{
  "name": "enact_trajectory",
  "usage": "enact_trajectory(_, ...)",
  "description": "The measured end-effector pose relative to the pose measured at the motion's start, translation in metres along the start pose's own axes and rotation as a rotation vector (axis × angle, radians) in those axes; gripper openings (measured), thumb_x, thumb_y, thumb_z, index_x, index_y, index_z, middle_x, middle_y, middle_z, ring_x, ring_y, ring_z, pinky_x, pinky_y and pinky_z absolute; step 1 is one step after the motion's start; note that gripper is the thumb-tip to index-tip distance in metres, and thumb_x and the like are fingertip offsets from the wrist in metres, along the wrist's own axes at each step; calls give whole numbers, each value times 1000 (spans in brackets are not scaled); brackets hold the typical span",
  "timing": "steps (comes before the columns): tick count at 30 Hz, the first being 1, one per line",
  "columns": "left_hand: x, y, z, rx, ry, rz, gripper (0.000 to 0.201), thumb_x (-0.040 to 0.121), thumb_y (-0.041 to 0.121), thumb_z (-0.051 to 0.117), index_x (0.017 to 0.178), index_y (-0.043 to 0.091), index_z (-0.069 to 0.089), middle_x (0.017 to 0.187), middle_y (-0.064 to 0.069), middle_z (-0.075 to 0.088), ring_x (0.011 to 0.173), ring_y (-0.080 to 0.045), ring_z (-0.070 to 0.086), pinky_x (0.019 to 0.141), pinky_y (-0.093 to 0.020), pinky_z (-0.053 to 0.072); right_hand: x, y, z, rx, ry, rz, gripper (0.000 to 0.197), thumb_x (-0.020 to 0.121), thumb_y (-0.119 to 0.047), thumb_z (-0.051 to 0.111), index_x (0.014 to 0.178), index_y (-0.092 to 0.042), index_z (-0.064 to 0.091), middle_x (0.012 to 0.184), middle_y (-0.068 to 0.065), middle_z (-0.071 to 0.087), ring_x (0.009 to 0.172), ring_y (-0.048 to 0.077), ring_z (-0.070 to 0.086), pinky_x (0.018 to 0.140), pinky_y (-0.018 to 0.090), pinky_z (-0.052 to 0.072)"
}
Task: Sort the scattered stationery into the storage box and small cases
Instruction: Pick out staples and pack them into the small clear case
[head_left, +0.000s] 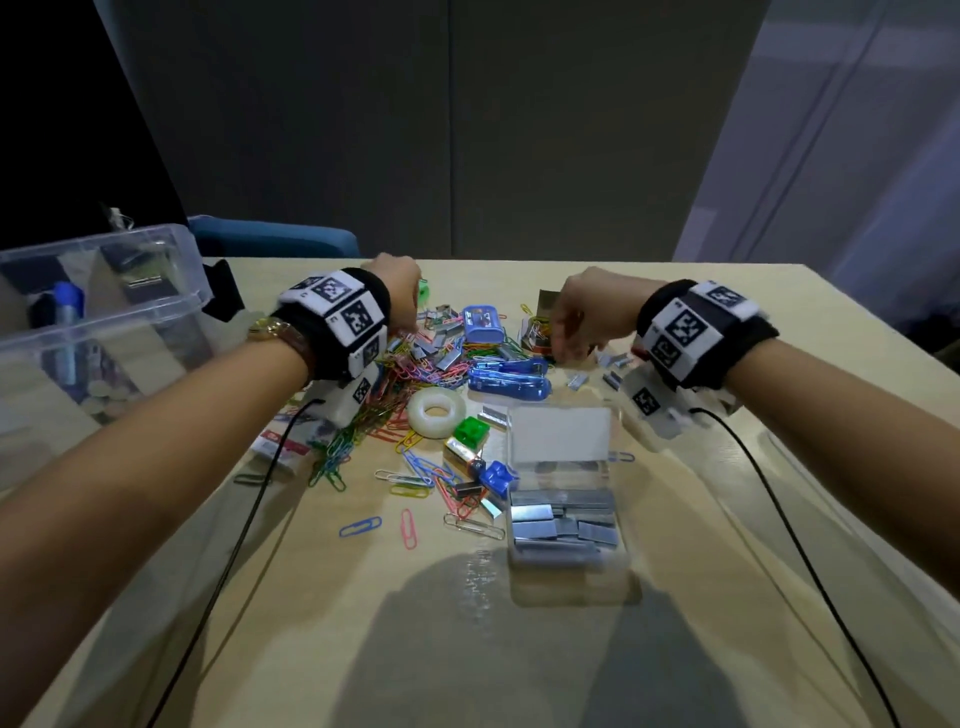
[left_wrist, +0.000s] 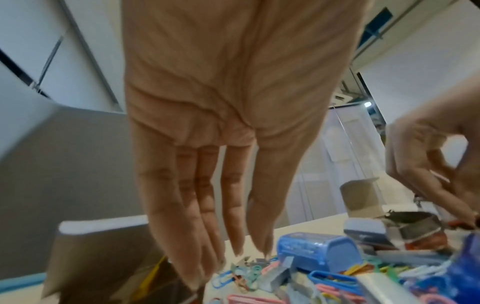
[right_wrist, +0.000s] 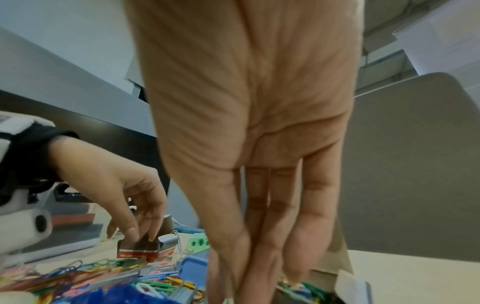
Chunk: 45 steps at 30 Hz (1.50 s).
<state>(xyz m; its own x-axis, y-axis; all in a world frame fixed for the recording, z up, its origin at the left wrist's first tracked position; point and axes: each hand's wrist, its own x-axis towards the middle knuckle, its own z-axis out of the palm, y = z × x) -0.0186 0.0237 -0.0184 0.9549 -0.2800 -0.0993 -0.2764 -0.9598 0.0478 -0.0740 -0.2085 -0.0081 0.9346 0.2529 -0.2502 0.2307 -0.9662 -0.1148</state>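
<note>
Staples (head_left: 563, 522), head view only

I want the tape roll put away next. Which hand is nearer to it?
Left. The left hand works the clip pile just beyond the tape roll, its wrist right beside the roll. The right hand is farther off, past the blue stapler.

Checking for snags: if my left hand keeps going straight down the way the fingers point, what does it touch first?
Most likely the loose pile of coloured paper clips and staple strips just under the left hand fingertips; depth is unclear.
</note>
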Motion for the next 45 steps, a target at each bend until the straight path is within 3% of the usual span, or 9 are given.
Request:
enact_trajectory(4,9,7,0,2,-31,47,30,78,19,81,104,8,73,108,-12,69,88,-23,63,71,-30,50,19,-13,-6,-78,73,-54,16,76,-9,76,80,-24,77,80,-6,72,82,17,67,78,34,57)
enact_trajectory(9,19,20,7,-36,-94,86,37,81,23,77,111,2,70,110,-15,69,85,-22,59,55,-22,44,41,-28,-12,-96,124,-93,18,81,-5,71,82,-23,76,73,-12,67,75,9,63,74,26,53)
enact_trajectory(12,27,20,11,-44,-88,67,40,77,28,81,108,6,72,108,-12,70,89,-23,61,68,-28,46,52,-35,-12,-69,143,-102,20,84,-4,67,83,-21,77,72,-10,70,69,5,65,76,27,56)
enact_trajectory(19,40,20,13,-85,-134,88,25,76,8,78,100,5,74,82,-7,65,59,-16,56,63,-27,53,63,-38,-9,-31,145,-151,16,85,-9,70,81,-24,75,67,-12,66,67,4,63,68,26,53)
enact_trajectory(24,43,8,14,-218,-247,135,21,73,0,77,91,9,71,81,-7,66,56,-10,57,53,-21,50,68,-39,-6,-6,117,-175,14,80,-12,76,75,-24,72,73,-9,69,75,13,68,79,34,59)
enact_trajectory(29,36,-4,10,-537,-303,210,13,82,-10,66,94,-4,69,72,-10,67,54,-9,65,54,-17,54,67,-41,-8,118,81,-137,18,76,-10,81,93,-10,74,86,4,72,71,17,67,61,22,57)
enact_trajectory(34,24,-8,0,-762,-306,212,9,83,-8,67,90,-4,69,69,-7,72,59,-11,69,55,-18,55,63,-43,-10,242,-103,-155,27,77,-10,80,103,-13,75,87,5,73,77,13,68,56,16,53)
enact_trajectory(39,16,-10,-1,-407,-152,77,26,77,10,80,99,-3,70,88,-13,73,78,-23,69,69,-32,58,66,-49,-3,187,-115,-159,27,78,-20,81,104,-16,76,93,3,73,73,10,66,50,12,48)
enact_trajectory(45,10,-10,7,-274,-362,111,39,74,29,83,104,8,73,100,-9,73,81,-14,64,69,-24,55,72,-62,6,129,-79,-150,35,63,-37,89,88,-17,75,73,-6,67,63,6,59,66,26,59)
